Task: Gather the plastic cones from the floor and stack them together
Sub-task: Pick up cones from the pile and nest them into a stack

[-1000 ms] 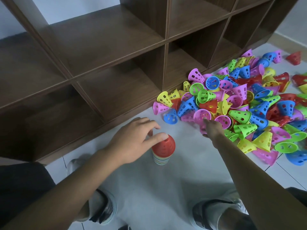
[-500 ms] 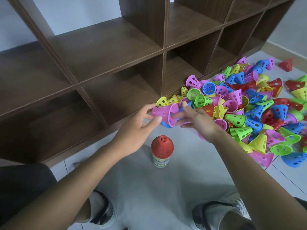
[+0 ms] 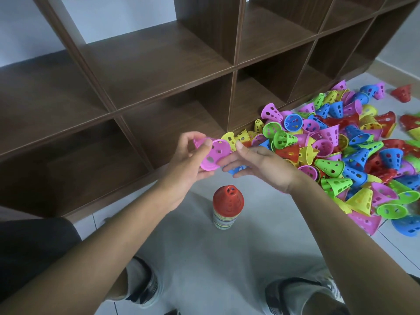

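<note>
A pink perforated cone (image 3: 213, 154) is held in the air above the floor, its wide mouth toward the camera. My left hand (image 3: 187, 165) grips it by the rim and narrow end. My right hand (image 3: 261, 167) touches the cone's right edge with thumb and fingertips, fingers fairly straight. Below the hands a short stack of cones (image 3: 227, 208) stands upright on the floor, a red cone on top. A large heap of loose cones (image 3: 345, 155) in pink, blue, green, yellow and red lies to the right, a blue one partly hidden under my right fingers.
A dark wooden cubby shelf (image 3: 172, 71) runs along the far side, its base meeting the grey tiled floor (image 3: 193, 258). My two feet in sandals (image 3: 145, 285) are at the bottom, on either side of the open floor before the stack.
My right hand picked a pink cone from the heap and brought it up. My left hand left the stack and took hold of the cone; both hands have shifted slightly left.
</note>
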Demonstrator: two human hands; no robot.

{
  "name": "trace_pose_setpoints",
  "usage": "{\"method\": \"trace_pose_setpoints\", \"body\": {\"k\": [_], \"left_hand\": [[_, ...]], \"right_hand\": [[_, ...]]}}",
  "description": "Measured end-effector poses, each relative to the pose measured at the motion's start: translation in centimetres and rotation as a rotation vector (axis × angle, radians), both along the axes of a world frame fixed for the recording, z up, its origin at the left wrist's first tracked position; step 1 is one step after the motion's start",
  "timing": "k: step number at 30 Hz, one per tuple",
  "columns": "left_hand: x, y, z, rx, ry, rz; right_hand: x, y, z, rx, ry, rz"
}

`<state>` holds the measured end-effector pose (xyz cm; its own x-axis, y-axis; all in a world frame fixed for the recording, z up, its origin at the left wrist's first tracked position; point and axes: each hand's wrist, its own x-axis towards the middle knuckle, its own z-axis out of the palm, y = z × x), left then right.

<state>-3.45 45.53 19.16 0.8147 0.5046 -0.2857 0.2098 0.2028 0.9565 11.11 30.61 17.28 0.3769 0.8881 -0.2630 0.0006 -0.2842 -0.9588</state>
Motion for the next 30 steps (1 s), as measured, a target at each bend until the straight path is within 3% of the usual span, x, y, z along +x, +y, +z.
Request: {"method": "trace_pose_setpoints", "body": {"k": [3,8,14,21,30], "left_hand": [[-0.2,-0.2,-0.4,0.087,-0.028,-0.015],[-1.6,-1.2,-1.3,0.376,-0.107,-0.154],[-3.0,-3.0,-3.3,0.524,-0.065,-0.287],[-3.0,-3.6,-5.1,0.666,0.049,-0.29],[-3.3,-2.6,-7.9,0.861,0.066,-0.291]], "right_hand": [[1.1,-0.1,-1.6,-0.014,0.077,-0.076],[3.9,-0.7,-6.6,-0.151,0.142,-0.487],[5.0,-1.2,-11.9,-0.301,0.274,-0.642],[5.7,-0.7,-15.0,-0.316,0.357,-0.634],[5.9,2.4,-16.0,-0.234,0.542,-0.511]]}}
